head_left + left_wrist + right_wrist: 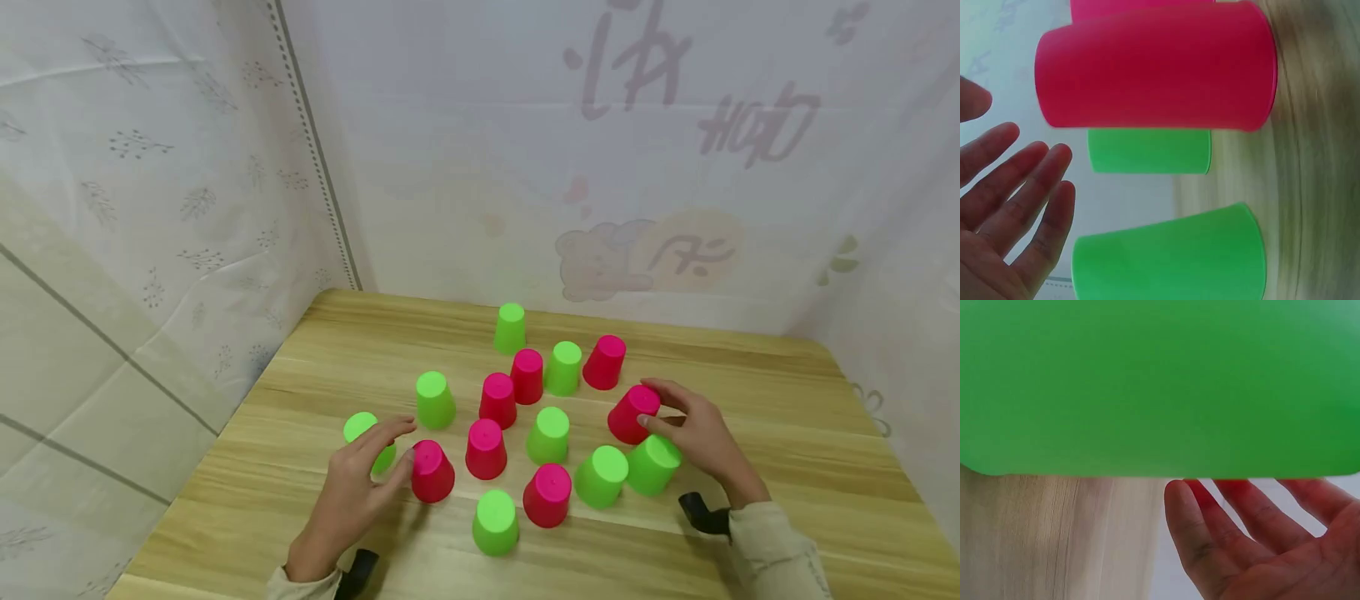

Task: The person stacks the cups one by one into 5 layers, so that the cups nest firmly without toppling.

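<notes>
Several red and green cups stand upside down on the wooden table. My left hand (351, 483) is beside a red cup (433, 473), its thumb close to the cup's left side. The left wrist view shows loosely bent fingers (1044, 181) apart from the red cup (1154, 69), holding nothing. Behind that hand, a green cup (361, 423) is partly hidden. My right hand (701, 433) holds another red cup (628, 415) between thumb and fingers. In the right wrist view, a near green cup (1147, 387) hides that red cup and covers the fingertips.
Close to the right hand are two green cups (654, 465) (602, 477). A green cup (496, 523) and a red cup (547, 496) stand toward the front. Farther back is a green cup (511, 330). Printed cloth (450, 167) hangs behind the table (262, 500).
</notes>
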`<state>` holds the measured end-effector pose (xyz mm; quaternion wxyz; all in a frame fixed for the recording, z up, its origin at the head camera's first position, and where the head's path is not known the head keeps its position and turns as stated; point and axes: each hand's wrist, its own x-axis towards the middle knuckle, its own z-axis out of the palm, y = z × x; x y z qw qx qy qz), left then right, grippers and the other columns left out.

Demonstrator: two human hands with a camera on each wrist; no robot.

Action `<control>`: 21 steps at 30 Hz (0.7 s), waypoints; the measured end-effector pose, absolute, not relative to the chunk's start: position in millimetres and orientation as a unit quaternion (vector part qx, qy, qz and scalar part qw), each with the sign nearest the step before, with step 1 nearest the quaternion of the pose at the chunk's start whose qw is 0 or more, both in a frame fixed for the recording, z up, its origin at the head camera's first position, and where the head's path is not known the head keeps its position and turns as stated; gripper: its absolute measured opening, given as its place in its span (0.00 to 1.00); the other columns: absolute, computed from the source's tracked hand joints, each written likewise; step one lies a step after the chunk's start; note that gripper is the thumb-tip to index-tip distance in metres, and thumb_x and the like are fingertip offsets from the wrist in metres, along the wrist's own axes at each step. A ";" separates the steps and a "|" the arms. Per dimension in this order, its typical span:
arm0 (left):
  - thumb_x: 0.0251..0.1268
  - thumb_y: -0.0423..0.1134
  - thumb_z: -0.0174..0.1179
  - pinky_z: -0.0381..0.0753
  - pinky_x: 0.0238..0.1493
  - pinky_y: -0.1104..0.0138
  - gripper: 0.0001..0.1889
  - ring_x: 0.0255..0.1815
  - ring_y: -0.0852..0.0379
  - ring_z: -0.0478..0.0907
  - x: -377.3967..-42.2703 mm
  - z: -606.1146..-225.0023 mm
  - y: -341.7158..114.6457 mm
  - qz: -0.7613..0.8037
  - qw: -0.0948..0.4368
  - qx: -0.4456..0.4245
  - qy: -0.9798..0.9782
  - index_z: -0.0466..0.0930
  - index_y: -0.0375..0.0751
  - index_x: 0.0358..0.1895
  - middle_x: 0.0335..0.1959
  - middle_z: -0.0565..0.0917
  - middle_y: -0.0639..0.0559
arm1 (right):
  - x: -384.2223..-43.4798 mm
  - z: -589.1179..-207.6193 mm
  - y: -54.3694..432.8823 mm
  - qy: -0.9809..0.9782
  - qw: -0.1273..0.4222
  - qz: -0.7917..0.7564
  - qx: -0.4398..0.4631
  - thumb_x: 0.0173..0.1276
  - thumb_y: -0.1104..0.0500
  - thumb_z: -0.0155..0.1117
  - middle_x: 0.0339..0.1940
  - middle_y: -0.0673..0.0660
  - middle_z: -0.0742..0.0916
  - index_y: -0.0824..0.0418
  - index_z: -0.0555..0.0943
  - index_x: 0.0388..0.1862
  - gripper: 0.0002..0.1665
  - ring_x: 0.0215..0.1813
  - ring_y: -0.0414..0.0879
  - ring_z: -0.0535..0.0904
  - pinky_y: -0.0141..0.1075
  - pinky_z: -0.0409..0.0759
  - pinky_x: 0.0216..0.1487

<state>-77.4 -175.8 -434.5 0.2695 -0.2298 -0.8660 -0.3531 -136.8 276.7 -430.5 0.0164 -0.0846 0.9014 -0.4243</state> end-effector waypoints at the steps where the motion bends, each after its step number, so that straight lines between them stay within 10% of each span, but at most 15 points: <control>1: 0.50 0.27 0.71 0.75 0.56 0.85 0.21 0.51 0.53 0.86 -77.5 -435.1 -174.7 -0.352 0.268 -0.232 -0.866 0.84 0.39 0.51 0.51 0.88 0.48 | -137.8 -430.5 277.5 0.899 0.020 -0.429 -0.084 0.70 0.57 0.67 0.64 0.66 0.82 0.63 0.71 0.71 0.33 0.64 0.63 0.79 0.25 0.83 0.48; 21: 0.48 0.34 0.77 0.88 0.43 0.63 0.25 0.45 0.57 0.87 -69.8 -453.2 -166.4 -0.339 0.199 -0.191 -0.899 0.83 0.38 0.53 0.48 0.89 0.51 | -152.0 -437.0 286.4 0.887 0.023 -0.450 -0.100 0.69 0.56 0.68 0.59 0.63 0.85 0.61 0.75 0.67 0.29 0.57 0.43 0.82 0.27 0.83 0.49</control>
